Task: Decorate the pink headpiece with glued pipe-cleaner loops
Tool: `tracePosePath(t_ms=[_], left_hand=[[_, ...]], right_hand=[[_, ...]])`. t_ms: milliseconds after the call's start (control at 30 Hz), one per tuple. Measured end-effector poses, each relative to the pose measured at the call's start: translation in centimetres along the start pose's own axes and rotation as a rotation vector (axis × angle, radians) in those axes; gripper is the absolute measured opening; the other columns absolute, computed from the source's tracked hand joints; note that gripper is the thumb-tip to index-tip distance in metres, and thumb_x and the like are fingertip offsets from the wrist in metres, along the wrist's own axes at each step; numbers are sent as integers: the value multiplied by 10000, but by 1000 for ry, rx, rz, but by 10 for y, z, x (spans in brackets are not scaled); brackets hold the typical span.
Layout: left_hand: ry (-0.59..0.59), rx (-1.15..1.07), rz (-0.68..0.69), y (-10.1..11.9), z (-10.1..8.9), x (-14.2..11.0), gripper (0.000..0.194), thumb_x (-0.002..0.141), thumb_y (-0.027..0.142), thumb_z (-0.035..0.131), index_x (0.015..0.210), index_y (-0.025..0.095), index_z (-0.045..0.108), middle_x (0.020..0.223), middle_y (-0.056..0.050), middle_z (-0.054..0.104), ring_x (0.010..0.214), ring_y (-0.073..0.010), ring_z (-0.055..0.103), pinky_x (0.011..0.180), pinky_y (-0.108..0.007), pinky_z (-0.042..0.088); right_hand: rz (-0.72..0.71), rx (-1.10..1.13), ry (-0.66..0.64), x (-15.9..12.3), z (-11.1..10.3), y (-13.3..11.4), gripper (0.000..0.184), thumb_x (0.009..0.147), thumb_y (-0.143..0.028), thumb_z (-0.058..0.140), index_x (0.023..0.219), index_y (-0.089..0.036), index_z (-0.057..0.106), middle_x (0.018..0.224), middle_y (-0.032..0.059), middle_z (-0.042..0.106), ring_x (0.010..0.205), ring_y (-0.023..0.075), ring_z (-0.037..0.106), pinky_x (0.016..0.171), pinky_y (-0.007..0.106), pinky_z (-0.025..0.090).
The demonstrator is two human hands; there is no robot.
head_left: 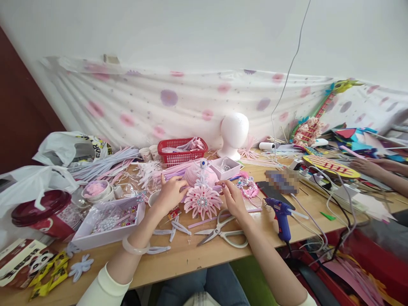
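Note:
A pink flower ornament [203, 202] made of fuzzy pipe-cleaner petals, with a pearl cluster at its centre, stands upright between my hands. White-blue petals and a blue gem rise above the flower. Behind it is a rounded pink bundle [194, 175]. My left hand [172, 192] has curled fingers at the ornament's left side, with their tips partly hidden. On the opposite side, my right hand [233, 198] pinches its edge between thumb and fingers. Scissors [217, 232] lie partly open below the flower, beside several bent pale pipe-cleaner pieces [174, 228].
A white box of beads [108, 221] is left of my arm. Behind stand a red basket [182, 157] and a white foam head [234, 131]. At right are a blue glue gun [282, 216], cables and a power strip [331, 197]. Another person's hand [366, 166] is at far right.

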State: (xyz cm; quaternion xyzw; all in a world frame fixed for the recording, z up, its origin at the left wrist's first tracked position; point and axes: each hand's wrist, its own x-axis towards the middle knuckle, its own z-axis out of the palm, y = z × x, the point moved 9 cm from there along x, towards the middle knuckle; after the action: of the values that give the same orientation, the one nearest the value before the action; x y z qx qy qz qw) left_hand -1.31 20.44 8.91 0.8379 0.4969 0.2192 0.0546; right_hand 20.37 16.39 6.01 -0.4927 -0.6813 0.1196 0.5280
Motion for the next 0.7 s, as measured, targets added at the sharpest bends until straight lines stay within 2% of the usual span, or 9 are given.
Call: tracePosePath(t_ms=[567, 700], left_hand=[[46, -16, 38, 0, 1, -1, 223, 910, 200, 567, 840, 266, 769, 1095, -87, 785, 1237, -296, 639, 1234, -627, 169], [48, -15, 38, -1, 0, -1, 226, 901, 185, 568, 849, 260, 775, 1142, -102, 775, 1239, -303, 637, 1229, -638, 171]], right_hand=[[34, 5, 8, 0, 0, -1, 445, 1025, -519, 376, 975, -208, 690, 934, 79, 742, 804, 234, 683, 716, 338, 518], [31, 3, 12, 0, 0, -1, 443, 1024, -517, 378, 978, -206, 691, 919, 78, 741, 801, 235, 683, 713, 339, 514]])
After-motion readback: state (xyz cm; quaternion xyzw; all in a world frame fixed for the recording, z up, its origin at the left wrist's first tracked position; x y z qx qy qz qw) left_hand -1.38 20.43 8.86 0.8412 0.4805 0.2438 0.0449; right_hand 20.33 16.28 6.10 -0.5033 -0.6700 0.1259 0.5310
